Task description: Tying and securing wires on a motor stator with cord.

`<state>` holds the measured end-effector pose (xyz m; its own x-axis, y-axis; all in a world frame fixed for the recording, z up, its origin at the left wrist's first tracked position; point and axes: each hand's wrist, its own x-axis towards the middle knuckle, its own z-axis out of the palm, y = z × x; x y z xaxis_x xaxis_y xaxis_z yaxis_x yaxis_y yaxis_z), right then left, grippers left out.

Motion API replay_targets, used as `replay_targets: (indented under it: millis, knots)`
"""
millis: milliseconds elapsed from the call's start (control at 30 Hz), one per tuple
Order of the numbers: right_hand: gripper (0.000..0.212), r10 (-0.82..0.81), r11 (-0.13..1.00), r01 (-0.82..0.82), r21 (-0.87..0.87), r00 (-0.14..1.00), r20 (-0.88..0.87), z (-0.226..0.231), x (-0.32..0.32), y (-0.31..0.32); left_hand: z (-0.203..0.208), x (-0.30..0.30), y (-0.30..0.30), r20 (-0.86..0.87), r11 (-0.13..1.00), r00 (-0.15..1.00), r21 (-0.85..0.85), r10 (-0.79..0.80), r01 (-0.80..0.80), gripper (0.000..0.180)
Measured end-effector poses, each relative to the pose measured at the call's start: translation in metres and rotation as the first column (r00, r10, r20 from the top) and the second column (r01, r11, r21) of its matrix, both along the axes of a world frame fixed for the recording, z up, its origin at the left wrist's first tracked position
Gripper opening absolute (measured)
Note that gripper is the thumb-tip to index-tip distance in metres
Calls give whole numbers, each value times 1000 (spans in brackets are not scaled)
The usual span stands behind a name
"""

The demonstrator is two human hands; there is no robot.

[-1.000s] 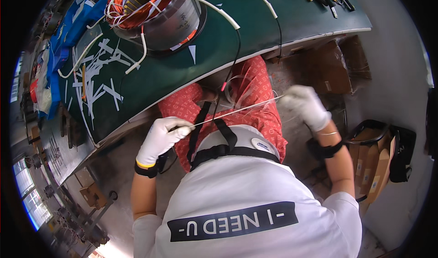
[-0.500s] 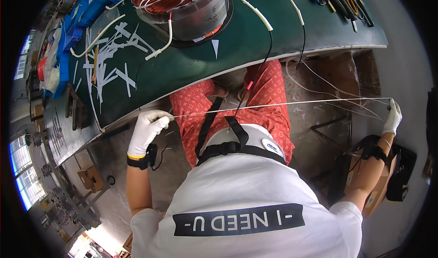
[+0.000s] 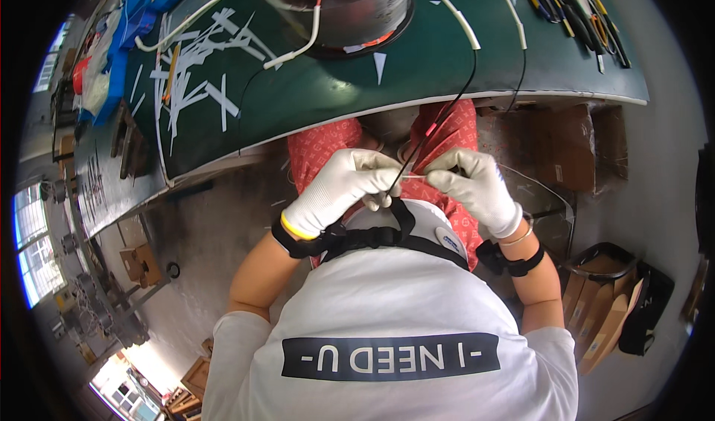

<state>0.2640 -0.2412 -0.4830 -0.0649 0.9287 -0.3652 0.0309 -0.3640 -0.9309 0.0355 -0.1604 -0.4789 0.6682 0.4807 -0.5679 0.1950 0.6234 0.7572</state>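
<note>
White cord [image 3: 414,176] pinched between left hand [image 3: 354,181] and right hand [image 3: 477,186], over red trousers [image 3: 320,141].
Black wire [image 3: 411,161] crosses close by the left grip; pulling the cord could snag it.

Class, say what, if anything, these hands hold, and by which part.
A thin white cord: the left hand and right hand pinch it either side of a short visible stretch; whether near an end cannot be told.

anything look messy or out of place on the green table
Mainly the white strips on the left of the green table: they lie loose, crossing at all angles. A pointed white scrap lies apart, near the clear drum. I see no clear spill or damage.
</note>
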Motion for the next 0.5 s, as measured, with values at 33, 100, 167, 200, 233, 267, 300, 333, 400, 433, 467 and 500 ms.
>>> replay_targets:
  millis: [33,100,167,200,233,267,300,333,400,433,467,500]
  knots:
    - [15,27,1000,-27,8,997,67,6,0,4,-2,-5,-1,51,996,998,-83,24,-20,43]
    - [14,106,994,-112,16,974,200,16,3,13,-3,-13,1,123,981,992,-192,26,-2,51]
    - [15,126,992,-129,-1,968,217,26,2,20,1,-17,3,118,980,993,-199,28,-4,51]
    - [16,142,990,-142,-20,962,234,29,2,22,3,-17,3,115,978,993,-206,26,-2,51]
    - [16,161,985,-170,13,950,266,30,2,24,3,-17,4,117,978,993,-207,31,-6,51]
    - [16,165,984,-175,13,949,268,31,2,24,3,-17,5,99,990,995,-138,-21,35,47]
    - [15,189,979,-201,25,951,246,32,2,25,3,-16,7,78,995,994,-68,-74,79,43]
    - [15,213,973,-227,38,951,224,32,1,26,2,-15,8,80,995,994,-67,-71,77,43]
    - [15,209,974,-225,35,942,261,30,0,28,3,-13,9,-52,991,989,-24,-136,134,36]
    - [16,202,975,-222,32,933,296,27,-1,28,8,-13,10,-21,986,986,-10,-164,164,30]
    - [16,203,974,-223,34,933,297,24,-5,28,7,-12,8,-22,987,986,-8,-163,163,30]
    - [15,136,942,-262,208,868,477,20,-13,26,4,-10,3,30,994,995,50,-96,95,30]
